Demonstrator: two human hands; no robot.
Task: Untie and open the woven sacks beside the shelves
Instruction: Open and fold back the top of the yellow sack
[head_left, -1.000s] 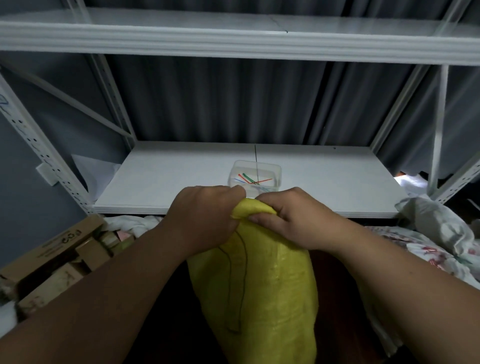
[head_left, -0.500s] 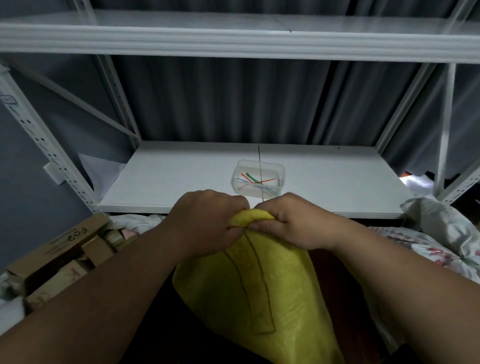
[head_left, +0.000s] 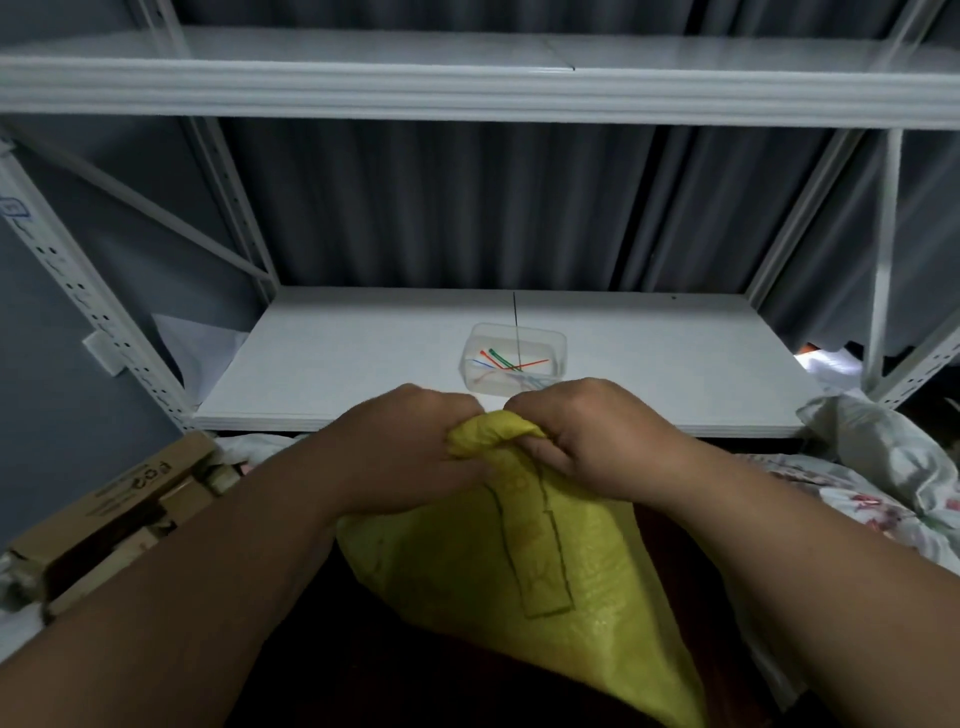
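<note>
- You are facing a white metal shelf (head_left: 363, 358) backed by a dark pleated curtain (head_left: 441, 208); on it sits a clear plastic tub (head_left: 514, 358) of coloured ties, probably there to collect what comes off each sack.
- The yellow woven sack (head_left: 519, 561) stands in front of you, below the shelf edge, its gathered neck raised between your hands.
- Your left hand (head_left: 410, 457) is clenched around the left side of the bunched neck, fingers curled into the fabric.
- Your right hand (head_left: 587, 441) grips the right side the same way, knuckles almost meeting the left's.
- Holding both sides close likely gives you purchase to work the closure loose; the tie itself is hidden under your fingers, so I cannot tell whether it is already off.
- The mouth looks closed, so the opening is not yet done.
- An open cardboard box (head_left: 119, 499) lies to your left and crumpled floral fabric (head_left: 883, 478) to your right.
</note>
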